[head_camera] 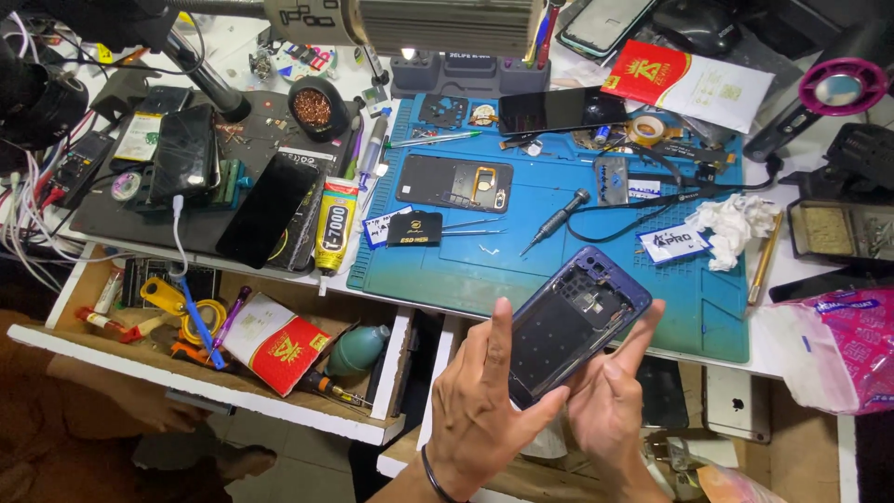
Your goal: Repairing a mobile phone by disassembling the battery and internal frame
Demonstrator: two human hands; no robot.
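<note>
My left hand (477,410) and my right hand (610,401) hold a blue phone frame (573,317) between them, near the front edge of the blue work mat (447,270). The frame is tilted, its open back side with dark inner parts facing up. My left fingers pinch its lower corner; my right palm and fingers support its right edge. A screwdriver (557,221) lies on the mat just beyond, and a dark phone back panel (454,183) rests further left.
A black phone (270,210) and a glue tube (335,226) lie on the dark mat at left. An open drawer (223,340) holds tools and a red packet. Crumpled tissue (736,224) sits at right; a pink bag (852,345) at far right.
</note>
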